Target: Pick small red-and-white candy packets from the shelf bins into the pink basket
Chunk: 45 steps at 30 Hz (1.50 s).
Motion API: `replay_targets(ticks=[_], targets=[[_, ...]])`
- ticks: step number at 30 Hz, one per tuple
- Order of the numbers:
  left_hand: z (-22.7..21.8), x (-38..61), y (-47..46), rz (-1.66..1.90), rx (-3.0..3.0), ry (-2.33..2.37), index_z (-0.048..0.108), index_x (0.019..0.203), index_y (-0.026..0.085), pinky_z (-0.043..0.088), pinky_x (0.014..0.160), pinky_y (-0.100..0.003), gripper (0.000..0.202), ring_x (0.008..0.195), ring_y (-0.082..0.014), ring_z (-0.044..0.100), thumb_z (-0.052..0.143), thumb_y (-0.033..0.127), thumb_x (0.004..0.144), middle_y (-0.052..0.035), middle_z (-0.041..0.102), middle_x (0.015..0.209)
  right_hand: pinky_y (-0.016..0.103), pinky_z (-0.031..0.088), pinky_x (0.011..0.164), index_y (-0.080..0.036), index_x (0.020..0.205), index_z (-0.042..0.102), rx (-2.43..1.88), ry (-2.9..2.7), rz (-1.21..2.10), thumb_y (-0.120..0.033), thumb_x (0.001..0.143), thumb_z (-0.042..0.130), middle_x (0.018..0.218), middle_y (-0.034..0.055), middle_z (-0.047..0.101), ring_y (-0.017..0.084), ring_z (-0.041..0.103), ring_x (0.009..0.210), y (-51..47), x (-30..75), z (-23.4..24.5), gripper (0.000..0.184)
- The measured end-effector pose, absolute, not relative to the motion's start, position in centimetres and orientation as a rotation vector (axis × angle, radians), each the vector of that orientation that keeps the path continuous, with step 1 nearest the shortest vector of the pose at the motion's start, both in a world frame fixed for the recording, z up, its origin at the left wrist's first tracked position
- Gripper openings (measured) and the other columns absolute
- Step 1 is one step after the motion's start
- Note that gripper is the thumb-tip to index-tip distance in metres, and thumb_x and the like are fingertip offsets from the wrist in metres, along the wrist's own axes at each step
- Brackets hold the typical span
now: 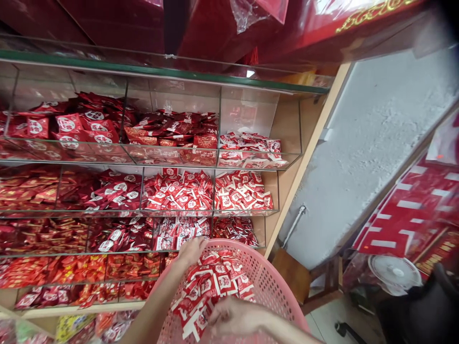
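A pink perforated plastic basket (283, 286) stands tilted in front of the shelves, holding a heap of small red-and-white wrapped packets (224, 282). My left hand (190, 251) is closed over the basket's far left rim. Inside the basket, my right hand (234, 316) is low over the near side of the heap, with its fingers bent down among the packets. Motion smears those fingers, so whether they grip a packet cannot be made out.
Shelves with clear-walled compartments (179, 213) hold similar red packets. Large red boxes (222, 28) sit on the glass shelf (161, 71) above. To the right are a grey wall (380, 114), a wooden stool (292, 274), red packages (405, 210) and a black chair (412, 306).
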<state>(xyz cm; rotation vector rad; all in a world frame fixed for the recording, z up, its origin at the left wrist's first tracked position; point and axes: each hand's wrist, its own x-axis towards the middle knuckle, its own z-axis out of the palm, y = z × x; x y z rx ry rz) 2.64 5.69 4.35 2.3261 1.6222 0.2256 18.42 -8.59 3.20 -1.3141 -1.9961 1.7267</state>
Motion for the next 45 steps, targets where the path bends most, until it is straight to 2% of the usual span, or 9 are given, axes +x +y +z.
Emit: replay_targets(ticks=[5,10,14,18,25,30,36,41,45], targets=[[4.5,2.7,5.7,0.211,2.314,1.624,0.057,0.089,0.022,0.039,0.064,-0.027,0.045,0.080,-0.0207,0.061,0.021,0.049,0.086,-0.0054,0.066,0.084,0.023,0.041,0.066,-0.018,0.093,0.059,-1.459,-2.085,0.747,-0.029,0.082,0.045,0.084,0.0027,0.064,0.013,0.057,0.076,-5.9,22.6,14.1,0.021],[4.7,2.6,5.6,0.231,2.307,1.618,0.057,0.088,0.022,0.039,0.065,-0.027,0.044,0.082,-0.0217,0.061,0.022,0.049,0.086,-0.0057,0.066,0.084,0.032,0.043,0.072,-0.016,0.103,0.052,-1.979,-1.965,-0.181,-0.027,0.086,0.038,0.101,0.0115,0.058,0.022,0.059,0.088,-1.0,26.7,19.3,0.025],[4.6,2.5,5.6,0.249,2.301,1.620,0.058,0.089,0.022,0.039,0.065,-0.027,0.045,0.082,-0.0213,0.061,0.023,0.050,0.086,-0.0057,0.066,0.086,0.032,0.045,0.067,-0.010,0.103,0.052,-2.338,-1.892,-0.523,-0.009,0.085,0.031,0.099,0.0174,0.056,0.024,0.061,0.085,2.4,28.6,20.0,0.028],[4.7,2.5,5.6,0.251,2.291,1.618,0.058,0.090,0.022,0.040,0.066,-0.027,0.045,0.083,-0.0211,0.061,0.023,0.050,0.086,-0.0059,0.066,0.086,0.031,0.047,0.064,-0.008,0.098,0.056,-2.380,-1.894,-0.610,-0.005,0.084,0.028,0.097,0.0188,0.055,0.025,0.062,0.084,3.4,28.9,19.8,0.031],[4.8,2.6,5.5,0.247,2.295,1.625,0.058,0.091,0.022,0.040,0.069,-0.027,0.045,0.085,-0.0206,0.060,0.024,0.051,0.086,-0.0060,0.066,0.090,0.028,0.045,0.065,-0.010,0.095,0.058,-2.399,-1.856,-0.503,-0.005,0.083,0.032,0.091,0.0168,0.058,0.023,0.061,0.086,3.6,29.0,20.1,0.029],[4.6,2.6,5.5,0.262,2.270,1.603,0.058,0.091,0.023,0.040,0.067,-0.028,0.047,0.081,-0.0204,0.061,0.022,0.052,0.085,-0.0056,0.066,0.087,0.026,0.041,0.059,-0.013,0.097,0.054,-2.343,-1.759,-0.643,-0.014,0.086,0.032,0.089,0.0131,0.057,0.021,0.062,0.076,2.8,29.4,20.5,0.025],[4.4,2.7,5.6,0.259,2.295,1.610,0.058,0.086,0.022,0.040,0.065,-0.028,0.046,0.079,-0.0208,0.060,0.021,0.050,0.086,-0.0060,0.066,0.084,0.022,0.038,0.055,-0.017,0.092,0.053,-1.722,-1.899,-0.623,-0.031,0.090,0.031,0.087,0.0061,0.053,0.014,0.056,0.069,-2.4,27.3,19.4,0.026],[4.3,2.8,5.7,0.246,2.271,1.612,0.058,0.089,0.022,0.039,0.064,-0.027,0.047,0.076,-0.0191,0.060,0.020,0.051,0.086,-0.0055,0.066,0.085,0.024,0.043,0.067,-0.018,0.085,0.051,-1.353,-1.858,0.149,-0.029,0.088,0.035,0.091,0.0054,0.054,0.012,0.054,0.075,-6.4,23.6,13.5,0.020],[4.4,2.7,5.6,0.233,2.287,1.626,0.058,0.089,0.023,0.039,0.064,-0.027,0.048,0.077,-0.0196,0.060,0.021,0.053,0.086,-0.0051,0.066,0.085,0.022,0.042,0.052,-0.019,0.066,0.042,-1.440,-1.498,1.074,-0.029,0.080,0.043,0.057,-0.0020,0.053,0.011,0.053,0.053,-8.0,21.7,6.9,0.017]])
